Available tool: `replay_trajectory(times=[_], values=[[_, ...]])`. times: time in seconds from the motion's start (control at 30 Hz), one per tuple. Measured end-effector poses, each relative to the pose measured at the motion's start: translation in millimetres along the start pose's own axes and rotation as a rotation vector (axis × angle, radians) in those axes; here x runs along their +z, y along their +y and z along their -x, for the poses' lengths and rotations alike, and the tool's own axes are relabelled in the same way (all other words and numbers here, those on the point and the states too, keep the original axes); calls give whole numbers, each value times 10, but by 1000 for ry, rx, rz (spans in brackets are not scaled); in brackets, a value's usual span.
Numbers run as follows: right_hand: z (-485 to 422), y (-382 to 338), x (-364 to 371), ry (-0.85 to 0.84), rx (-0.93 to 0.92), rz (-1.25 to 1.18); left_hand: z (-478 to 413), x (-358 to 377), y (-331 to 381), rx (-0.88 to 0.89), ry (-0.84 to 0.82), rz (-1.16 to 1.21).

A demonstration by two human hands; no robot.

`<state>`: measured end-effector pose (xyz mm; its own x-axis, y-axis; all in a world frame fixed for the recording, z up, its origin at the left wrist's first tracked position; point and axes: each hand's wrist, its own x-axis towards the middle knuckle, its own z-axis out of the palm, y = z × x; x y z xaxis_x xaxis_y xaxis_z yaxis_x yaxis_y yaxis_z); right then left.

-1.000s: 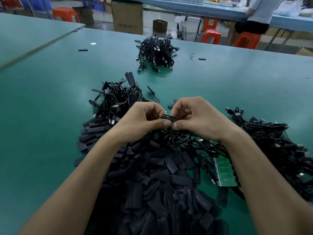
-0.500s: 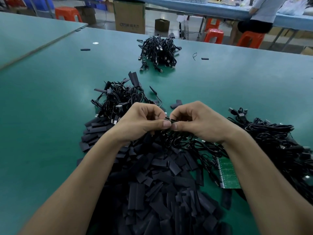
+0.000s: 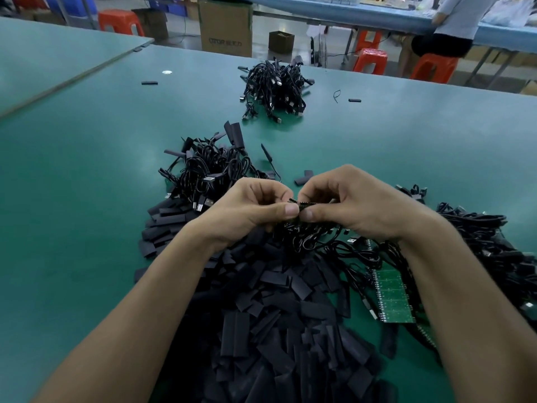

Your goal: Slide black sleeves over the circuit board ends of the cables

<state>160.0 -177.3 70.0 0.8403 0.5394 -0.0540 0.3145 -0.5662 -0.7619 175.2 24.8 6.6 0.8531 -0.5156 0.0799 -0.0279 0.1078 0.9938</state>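
In the head view, both hands are meeting over the middle of the green tabletop (image 3: 87, 175). The left hand (image 3: 247, 212) and the right hand (image 3: 360, 205) are curling their fingers (image 3: 290, 209) narrowly round a circuit board end (image 3: 309, 203), a thin dark strip that is showing only in the small gap between the two thumbs. The thumb tips are almost touching beneath it. Whether a sleeve is already on that strip, I cannot tell; the hands are hiding most of it.

Straight below the fingers, black cables (image 3: 313, 242) are hanging down in loops and lying on a big heap of black sleeves (image 3: 276, 315), which is spreading toward the person between the two forearms. Just right of that heap and under the right wrist, a green circuit board panel (image 3: 393, 298) is lying flat. Further right of the fingers, a tangle of cables (image 3: 479, 237) is trailing along the tabletop. Just beyond the left fingers a sleeved cable pile (image 3: 209, 173) is sitting, and well beyond both hands a far cable pile (image 3: 274, 88) is resting.

Past the tabletop's far edge, a cardboard box (image 3: 226, 24) and red stools (image 3: 370, 61) are standing on the floor, and a seated person (image 3: 453, 27) is working at another bench.
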Motion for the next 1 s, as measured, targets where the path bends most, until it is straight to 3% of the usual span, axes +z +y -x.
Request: replay_trajectory(times=[0.1,0.17,0.3,0.43,0.5,0.57,0.83,1.0], values=[[60,-47,-92,-19,13,-41,7,2,38,-8,11,130],[75,-33,-95,67,42,-21,-2,-3,75,35,74,177],[32,74,-59,399,176,243,-20,-63,162,206,297,332],[44,107,-71,804,331,398,-3,-135,254,304,357,434],[60,64,-40,880,362,468,3,-126,285,342,387,377],[65,28,-7,794,361,514,7,-118,303,374,455,247],[32,-256,146,123,455,563,-2,-98,234,323,577,-290],[-56,-419,420,129,136,775,-61,-161,209,229,595,-277]])
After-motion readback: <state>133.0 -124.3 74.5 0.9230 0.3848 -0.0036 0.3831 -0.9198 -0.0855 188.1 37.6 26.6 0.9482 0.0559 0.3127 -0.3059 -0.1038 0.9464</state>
